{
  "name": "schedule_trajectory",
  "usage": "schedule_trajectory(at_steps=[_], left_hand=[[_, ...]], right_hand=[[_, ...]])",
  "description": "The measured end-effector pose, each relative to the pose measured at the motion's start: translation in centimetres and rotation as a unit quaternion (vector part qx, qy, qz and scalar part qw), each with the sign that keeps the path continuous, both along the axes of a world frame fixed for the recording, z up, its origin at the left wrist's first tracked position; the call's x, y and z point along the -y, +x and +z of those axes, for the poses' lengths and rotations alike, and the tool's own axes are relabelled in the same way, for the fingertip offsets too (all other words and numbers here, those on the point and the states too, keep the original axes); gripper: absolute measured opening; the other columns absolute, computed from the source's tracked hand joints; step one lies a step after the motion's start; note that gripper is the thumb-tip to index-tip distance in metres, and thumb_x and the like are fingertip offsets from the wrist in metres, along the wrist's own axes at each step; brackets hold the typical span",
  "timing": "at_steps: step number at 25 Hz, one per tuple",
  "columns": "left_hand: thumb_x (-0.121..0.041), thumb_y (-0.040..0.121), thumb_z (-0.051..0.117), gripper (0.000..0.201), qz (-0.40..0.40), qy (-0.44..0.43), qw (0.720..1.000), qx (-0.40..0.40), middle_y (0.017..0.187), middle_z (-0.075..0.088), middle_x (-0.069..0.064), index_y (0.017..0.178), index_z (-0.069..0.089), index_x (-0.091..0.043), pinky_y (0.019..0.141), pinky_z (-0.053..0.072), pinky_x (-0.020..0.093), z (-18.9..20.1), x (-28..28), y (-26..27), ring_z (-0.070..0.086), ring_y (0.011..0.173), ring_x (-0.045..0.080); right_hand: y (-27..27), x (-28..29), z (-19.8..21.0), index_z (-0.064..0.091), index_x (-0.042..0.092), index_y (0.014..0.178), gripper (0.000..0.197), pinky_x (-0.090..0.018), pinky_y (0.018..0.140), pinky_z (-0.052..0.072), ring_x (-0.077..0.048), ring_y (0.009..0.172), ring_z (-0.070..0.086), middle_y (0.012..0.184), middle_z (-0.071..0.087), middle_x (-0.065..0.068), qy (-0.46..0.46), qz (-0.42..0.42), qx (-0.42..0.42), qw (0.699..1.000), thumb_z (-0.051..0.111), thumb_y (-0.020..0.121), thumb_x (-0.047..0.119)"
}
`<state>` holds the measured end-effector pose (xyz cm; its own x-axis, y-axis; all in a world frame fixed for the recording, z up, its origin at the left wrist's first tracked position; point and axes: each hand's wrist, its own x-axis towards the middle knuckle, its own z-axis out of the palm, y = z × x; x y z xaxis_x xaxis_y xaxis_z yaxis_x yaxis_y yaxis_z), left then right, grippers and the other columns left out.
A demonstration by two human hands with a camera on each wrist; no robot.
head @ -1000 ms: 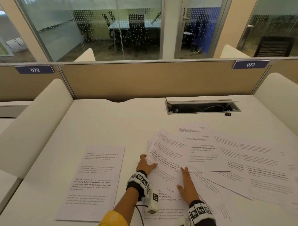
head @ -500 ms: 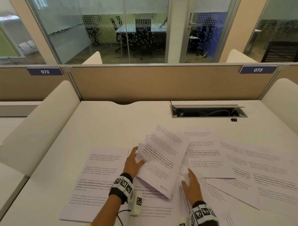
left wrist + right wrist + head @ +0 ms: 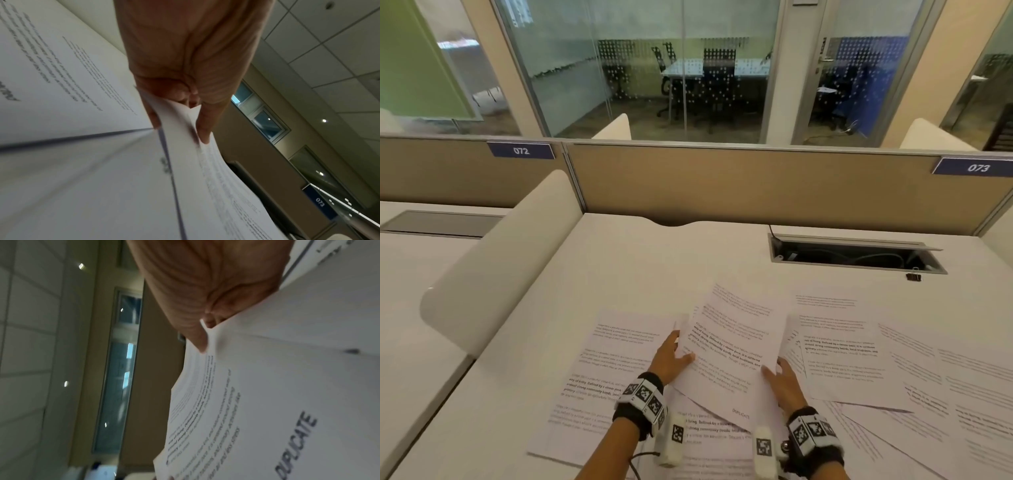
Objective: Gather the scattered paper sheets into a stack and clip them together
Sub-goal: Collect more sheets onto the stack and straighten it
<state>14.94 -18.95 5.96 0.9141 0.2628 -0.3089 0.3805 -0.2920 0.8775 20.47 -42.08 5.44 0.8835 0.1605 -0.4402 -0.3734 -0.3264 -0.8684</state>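
A printed sheet marked DUPLICATE (image 3: pixel 729 346) is lifted and tilted above the desk. My left hand (image 3: pixel 671 356) pinches its left edge, thumb on top, which the left wrist view shows as the held sheet (image 3: pixel 185 120) between thumb and fingers. My right hand (image 3: pixel 780 380) grips its right edge, with the thumb on the sheet (image 3: pixel 257 386). One sheet (image 3: pixel 606 377) lies flat at the left. Several overlapping sheets (image 3: pixel 859 359) spread to the right and beneath the hands. A small black binder clip (image 3: pixel 913 277) sits by the cable slot.
An open cable slot (image 3: pixel 856 255) is cut into the white desk (image 3: pixel 654 260) at the back right. A tan partition (image 3: pixel 739 185) closes the far edge. Rounded white dividers (image 3: pixel 493 270) flank the desk on both sides.
The left hand lifted a sheet off the pile and carried it leftward. The right hand left the desk and took the sheet's right edge. The camera view has tilted.
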Motion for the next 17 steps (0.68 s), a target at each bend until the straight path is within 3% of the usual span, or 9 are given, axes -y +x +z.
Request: schedule_trajectory(at_steps=[2,5,7,10,12,14,17], left_hand=[[-0.018,0.087,0.056,0.052,-0.022,0.009,0.999,-0.034,0.135,0.048,0.012,0.132,0.032,-0.009,0.105,0.04,0.043,-1.1,0.0,0.2,0.048,0.12,0.026],[-0.019,0.088,0.053,0.052,-0.044,0.024,0.997,-0.057,0.138,0.045,0.013,0.134,0.03,-0.009,0.107,0.038,0.038,-2.0,0.5,0.1,0.046,0.123,0.027],[-0.015,0.089,0.052,0.054,-0.031,0.028,0.998,-0.038,0.139,0.043,0.01,0.137,0.026,-0.01,0.105,0.035,0.033,-1.8,1.2,0.0,0.043,0.125,0.025],[-0.012,0.091,0.047,0.049,0.025,0.014,0.997,0.065,0.129,0.046,-0.002,0.135,0.027,-0.017,0.099,0.039,0.029,0.4,2.0,-0.2,0.048,0.121,0.022],[-0.015,0.091,0.048,0.036,0.064,0.01,0.987,0.15,0.117,0.056,-0.001,0.123,0.036,-0.025,0.084,0.052,0.026,2.9,1.9,-0.1,0.061,0.099,0.011],[-0.023,0.089,0.049,0.029,0.093,0.02,0.97,0.226,0.102,0.063,-0.005,0.115,0.039,-0.026,0.067,0.057,0.021,5.9,1.7,0.0,0.066,0.077,0.0],[-0.016,0.09,0.05,0.026,0.115,0.015,0.943,0.313,0.096,0.058,-0.017,0.111,0.04,-0.026,0.061,0.059,0.02,9.7,1.7,0.1,0.064,0.078,-0.006]], right_hand=[[0.1,-0.1,-0.9,0.027,0.003,0.134,0.054,-0.041,0.109,0.029,-0.032,0.129,0.036,0.141,0.037,-0.017,-0.057,0.059,0.021,0.996,0.051,0.085,0.001],[-0.4,-0.4,-1.1,0.018,0.009,0.139,0.066,-0.042,0.112,0.026,-0.03,0.133,0.031,0.146,0.03,-0.015,-0.078,0.129,0.028,0.988,0.051,0.083,-0.002],[-0.6,-0.4,-0.9,0.02,0.008,0.138,0.062,-0.041,0.111,0.026,-0.03,0.132,0.032,0.144,0.033,-0.015,-0.075,0.144,0.052,0.985,0.048,0.084,-0.004],[-0.6,-0.7,1.1,0.027,0.007,0.134,0.053,-0.035,0.106,0.03,-0.03,0.128,0.038,0.139,0.04,-0.016,-0.042,0.1,0.146,0.983,0.046,0.086,-0.005],[-0.2,-0.8,2.9,0.029,0.013,0.133,0.051,-0.039,0.106,0.034,-0.03,0.124,0.043,0.135,0.045,-0.013,-0.016,0.059,0.202,0.977,0.046,0.087,-0.002],[0.1,-1.0,5.1,0.036,0.025,0.122,0.043,-0.044,0.091,0.05,-0.028,0.109,0.057,0.118,0.056,-0.008,0.041,0.035,0.242,0.969,0.048,0.087,0.002],[0.3,-1.3,8.6,0.039,0.042,0.106,0.041,-0.034,0.076,0.056,-0.015,0.097,0.062,0.108,0.06,-0.001,0.119,0.019,0.304,0.945,0.051,0.087,0.008]])
